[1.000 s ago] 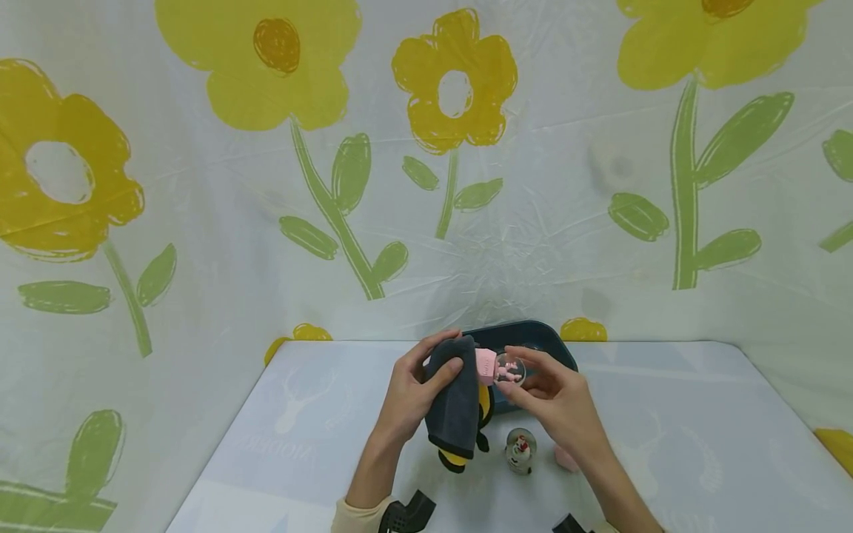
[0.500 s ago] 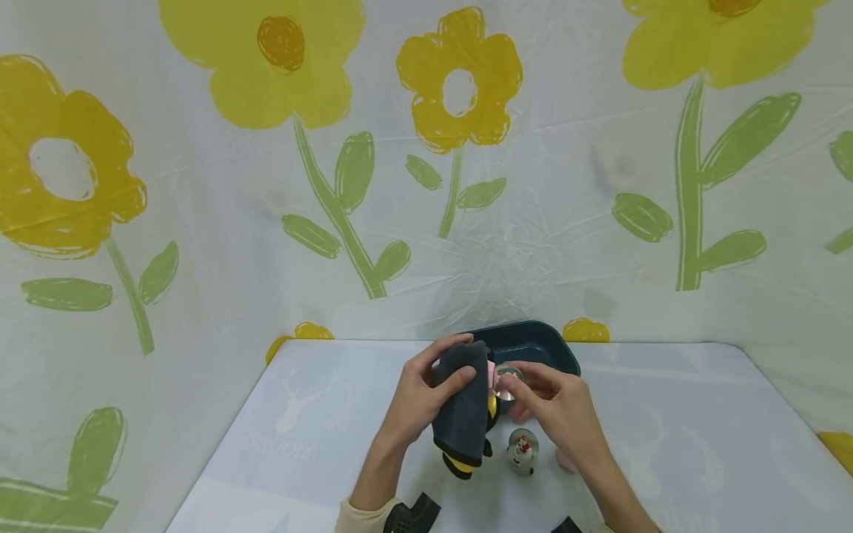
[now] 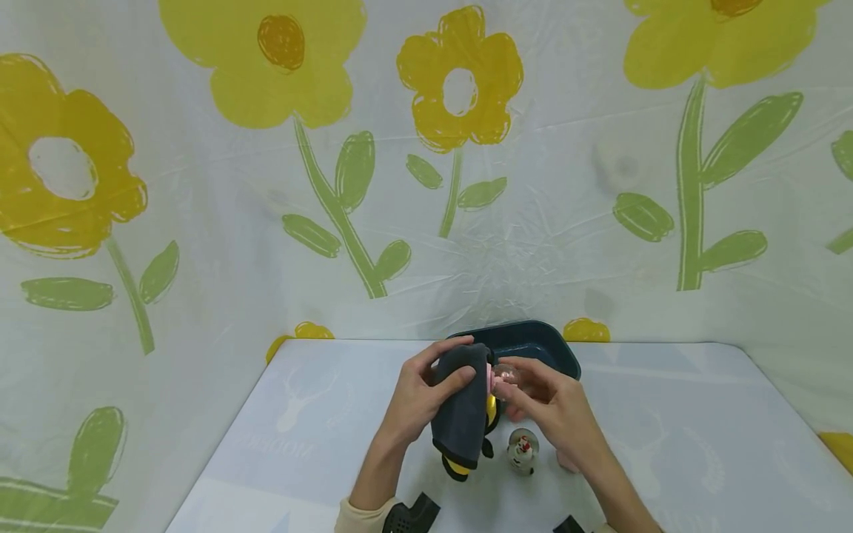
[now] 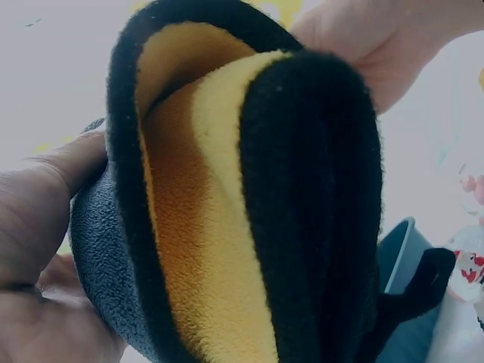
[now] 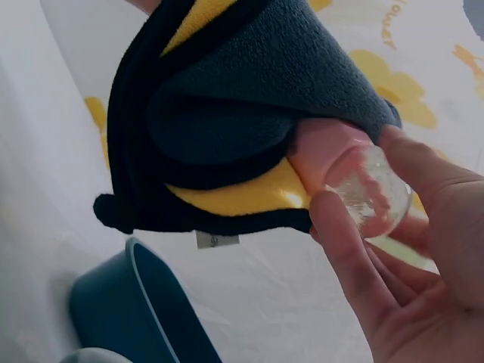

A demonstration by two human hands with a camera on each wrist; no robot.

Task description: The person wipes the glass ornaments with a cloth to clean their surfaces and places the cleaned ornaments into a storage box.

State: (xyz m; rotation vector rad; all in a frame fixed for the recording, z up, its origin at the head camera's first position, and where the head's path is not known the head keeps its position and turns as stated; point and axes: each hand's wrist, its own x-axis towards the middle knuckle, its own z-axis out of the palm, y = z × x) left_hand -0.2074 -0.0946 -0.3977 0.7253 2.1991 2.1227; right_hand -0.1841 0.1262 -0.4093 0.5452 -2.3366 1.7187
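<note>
Both of my hands were busy with one small pink snow globe [image 5: 372,189]. With my left hand [image 3: 415,392] I gripped a folded cloth [image 3: 461,411], thumb pressed on its dark grey face. My right hand [image 3: 558,400] pinched the globe's clear dome, fingertips on either side of it. I held the globe tipped on its side above the tabletop [image 3: 300,444], its pink base [image 5: 327,147] towards my left hand and partly covered by a dark fold. Yellow showed on the cloth's inner side, with black trim around the edges, a small white tag [image 5: 217,240] on one edge and a black loop [image 4: 432,274] sticking out at a corner.

Below my hands, near the hanging end of the cloth, stood a second snow globe [image 3: 522,451] with a figure in red and white. Something pink [image 3: 566,461] sat beside it, mostly hidden by my right wrist. Behind my hands was a dark teal bin [image 3: 533,340], in front of a white sheet [image 3: 553,259] printed with yellow flowers.
</note>
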